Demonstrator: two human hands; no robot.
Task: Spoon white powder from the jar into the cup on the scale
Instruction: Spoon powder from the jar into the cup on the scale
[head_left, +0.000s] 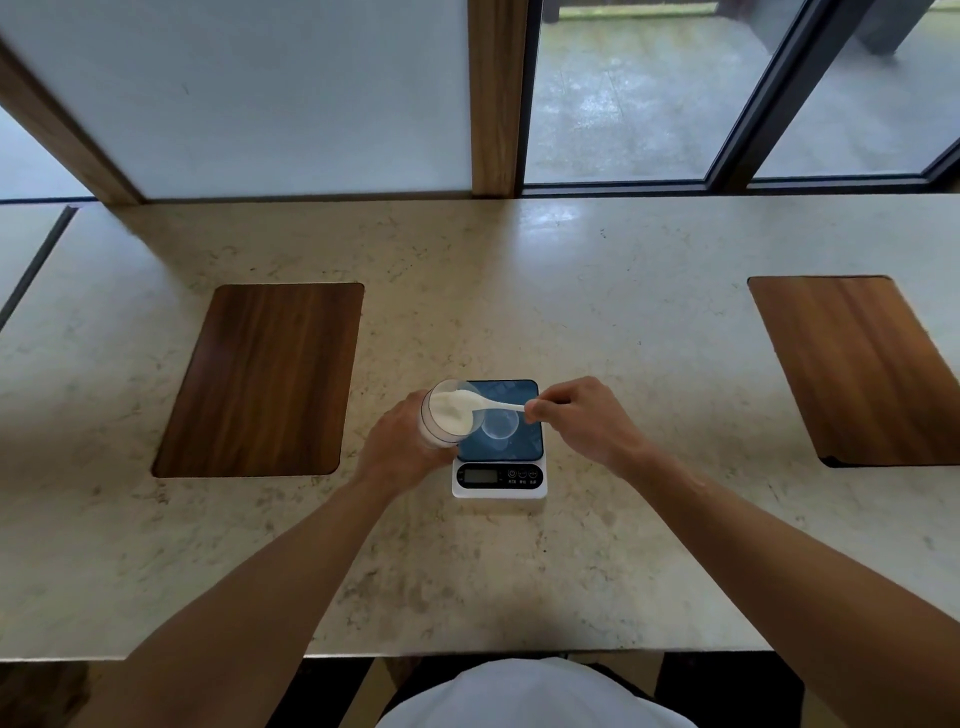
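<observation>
Powder (451, 410), white and fine, fills the tilted clear round jar (448, 415) gripped by the left hand (397, 447), where the right hand (582, 421) pinches a white spoon (491, 404) over the clear cup (500, 425) on the square scale (500, 467) atop the speckled stone surface (519, 291).

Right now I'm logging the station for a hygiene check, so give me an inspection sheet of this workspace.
Surface: pale stone counter, two inset wood panels.
Job's things: jar of white powder, tilted; spoon reaching into it; clear cup on scale.
Clutter: nothing seen.
Hands: left hand holds the jar; right hand pinches the spoon handle.
Cables: nothing seen.
Surroundings: frosted panel, windows behind.
</observation>
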